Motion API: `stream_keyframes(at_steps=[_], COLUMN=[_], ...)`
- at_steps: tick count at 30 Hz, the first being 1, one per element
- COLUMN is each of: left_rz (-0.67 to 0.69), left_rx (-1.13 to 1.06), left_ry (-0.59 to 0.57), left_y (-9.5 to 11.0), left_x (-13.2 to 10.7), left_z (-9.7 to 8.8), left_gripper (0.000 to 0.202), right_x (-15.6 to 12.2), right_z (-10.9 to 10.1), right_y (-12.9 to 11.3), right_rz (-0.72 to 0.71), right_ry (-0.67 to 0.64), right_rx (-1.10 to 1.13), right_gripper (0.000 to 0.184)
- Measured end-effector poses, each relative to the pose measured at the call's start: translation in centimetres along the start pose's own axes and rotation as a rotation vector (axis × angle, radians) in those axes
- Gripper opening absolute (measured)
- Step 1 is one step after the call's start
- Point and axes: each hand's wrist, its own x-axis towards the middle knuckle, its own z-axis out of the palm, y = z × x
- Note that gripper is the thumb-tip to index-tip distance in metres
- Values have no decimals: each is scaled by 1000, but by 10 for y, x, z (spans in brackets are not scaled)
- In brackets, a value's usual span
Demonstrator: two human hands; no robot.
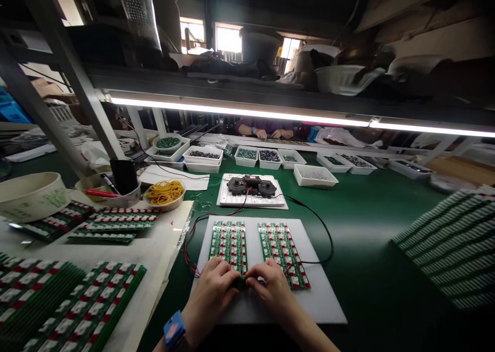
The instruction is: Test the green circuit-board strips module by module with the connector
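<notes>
Two green circuit board panels with rows of white and red parts lie side by side on a white mat (pixel 309 308). My left hand (pixel 214 292) is closed over the lower end of the left panel (pixel 229 241), its thumb and fingers bent at the panel's edge. At that panel's lower right corner, my right hand (pixel 273 285) is pinched, fingertips almost meeting those of the left. Something small and shiny shows by its fingers, too hidden to name. The right panel (pixel 281 243) lies untouched by the fingertips. A blue wrist strap (pixel 175 330) is around my left wrist.
Behind the mat, a black device with speaker-like ends (pixel 252 186) rests on a white box, trailing cables. White bins of small parts (pixel 315 176) line the back. Stacked panels stand left (pixel 88 300) and right (pixel 452 243). Yellow rubber bands (pixel 164 192) fill a bowl. Another person's hands (pixel 268 133) show beyond.
</notes>
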Motion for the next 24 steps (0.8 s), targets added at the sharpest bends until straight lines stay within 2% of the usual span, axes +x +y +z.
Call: stream_keyframes(at_steps=[7,12,17,24], left_rz=[-13,-31,-62,-47], left_rx=[2,16,-18,-50], left_ry=[1,-17,-71,-79], left_y=[0,1,-3,-11], left_x=[5,7,7,5], left_z=[-4,-4,0,10], left_gripper=[26,29,34,40], right_x=[4,10,15,18], right_z=[4,4,-1,10], right_y=[1,-1,-4,-6], right_rz=[-6,22,-15,35], right_ry=[-36,-47,-87,-44], right_rx=[-72,-118,-131,-172], right_gripper=[12,10,8,17])
